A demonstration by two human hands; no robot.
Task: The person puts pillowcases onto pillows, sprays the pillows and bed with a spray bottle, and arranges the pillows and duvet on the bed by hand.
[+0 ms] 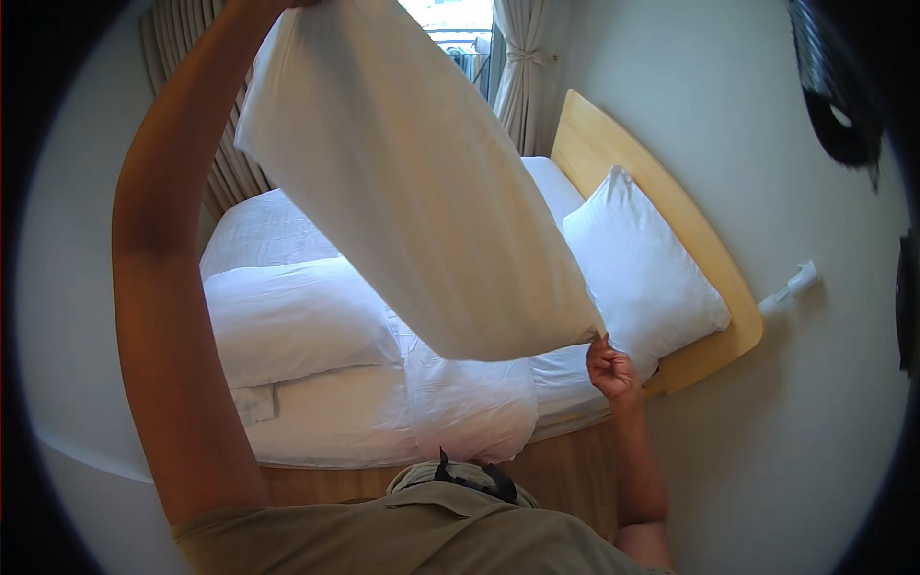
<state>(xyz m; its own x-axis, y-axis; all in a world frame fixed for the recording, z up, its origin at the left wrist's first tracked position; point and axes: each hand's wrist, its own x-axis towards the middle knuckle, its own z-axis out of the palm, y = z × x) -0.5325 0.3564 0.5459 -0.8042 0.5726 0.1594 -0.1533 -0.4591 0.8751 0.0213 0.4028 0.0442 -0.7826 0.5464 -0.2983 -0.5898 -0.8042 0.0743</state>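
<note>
A white pillowcase (412, 201) stretches slantwise in the air over the bed; whether anything fills it I cannot tell. My right hand (611, 369) is closed in a pinch on its lower right corner. At the top edge of the view, only a sliver of my left hand (303, 3) shows, at the pillowcase's raised upper end; its fingers are mostly cut off. Behind my right hand, a white pillow (642, 264) leans against the wooden headboard (613, 134).
The bed (326, 426) carries white sheets and a folded white duvet (297, 316) at left. Curtains (522, 67) flank a bright window (460, 34) at the back. A white fitting (803, 280) sticks out of the right wall, and a dark object (834, 105) appears at upper right.
</note>
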